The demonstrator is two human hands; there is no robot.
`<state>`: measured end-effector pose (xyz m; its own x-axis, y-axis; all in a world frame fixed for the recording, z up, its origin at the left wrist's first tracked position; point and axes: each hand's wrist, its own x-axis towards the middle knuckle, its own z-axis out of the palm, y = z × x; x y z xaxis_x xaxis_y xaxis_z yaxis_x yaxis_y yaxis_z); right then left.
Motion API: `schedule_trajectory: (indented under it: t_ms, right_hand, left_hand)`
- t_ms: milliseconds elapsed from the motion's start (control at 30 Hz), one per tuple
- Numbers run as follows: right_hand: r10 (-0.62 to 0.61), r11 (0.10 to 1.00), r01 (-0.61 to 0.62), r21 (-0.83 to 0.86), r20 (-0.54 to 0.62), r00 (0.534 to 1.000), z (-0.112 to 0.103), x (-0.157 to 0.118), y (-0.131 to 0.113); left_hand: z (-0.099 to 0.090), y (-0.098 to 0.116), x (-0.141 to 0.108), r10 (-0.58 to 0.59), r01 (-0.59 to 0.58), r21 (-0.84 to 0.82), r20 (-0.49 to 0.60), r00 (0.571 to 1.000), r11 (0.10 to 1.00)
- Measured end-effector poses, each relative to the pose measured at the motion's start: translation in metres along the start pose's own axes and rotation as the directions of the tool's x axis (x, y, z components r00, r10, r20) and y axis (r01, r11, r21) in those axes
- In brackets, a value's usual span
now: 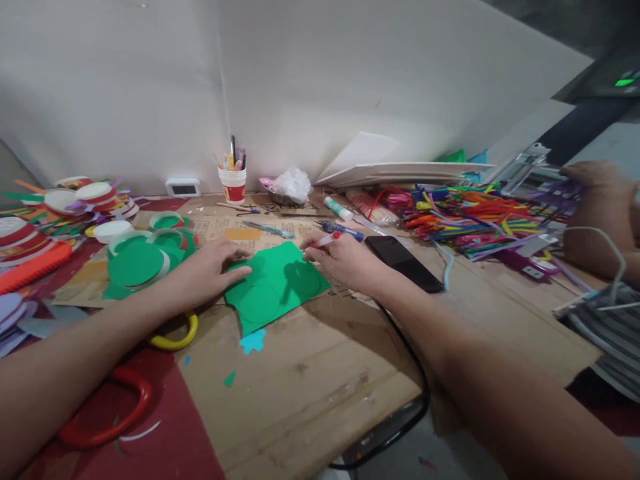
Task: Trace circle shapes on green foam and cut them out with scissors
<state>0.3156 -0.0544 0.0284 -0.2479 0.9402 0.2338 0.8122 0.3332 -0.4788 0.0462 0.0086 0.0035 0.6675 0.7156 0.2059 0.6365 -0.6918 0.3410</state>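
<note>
A sheet of green paper (280, 277) with a ragged left edge lies on the cardboard-covered table, with round outlines on it. My left hand (217, 267) rests at its left edge, thumb and fingers apart, thumb touching the paper. Closed around a white pen with a red end (329, 239), my right hand (345, 260) is at the paper's right edge. The pen's tip is hidden. Beside my left hand lie cut green circles (136, 261) and white paper-cup rings (165, 221). Yellow-handled scissors (187, 332) lie partly hidden under my left forearm.
A black phone (403, 261) lies right of my right hand, near a cable (425, 380). Behind stand a cup of pens (233, 183) and a glue stick (338, 208). Pipe cleaners (470, 213) heap at right, decorated cups (95, 197) at left. Another person's arm (597, 213) shows far right.
</note>
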Motion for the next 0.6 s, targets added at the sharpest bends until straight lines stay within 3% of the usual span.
schedule_trajectory:
  t_ms: [200,333,600]
  right_hand:
    - [-0.001,0.998,0.000,-0.067,-0.010,1.000,0.001,0.001,0.001]
    - [0.038,0.995,-0.036,-0.090,0.015,0.999,0.000,0.001,0.000]
    - [0.085,0.991,-0.077,-0.109,0.070,0.994,0.000,0.000,-0.005]
  left_hand:
    - [-0.009,0.000,-0.001,-0.044,0.049,-0.031,0.135,0.990,0.998]
    - [-0.015,-0.005,-0.003,-0.003,0.005,-0.006,0.220,0.976,1.000]
    - [-0.025,-0.005,-0.002,-0.011,0.014,-0.011,0.226,0.974,1.000]
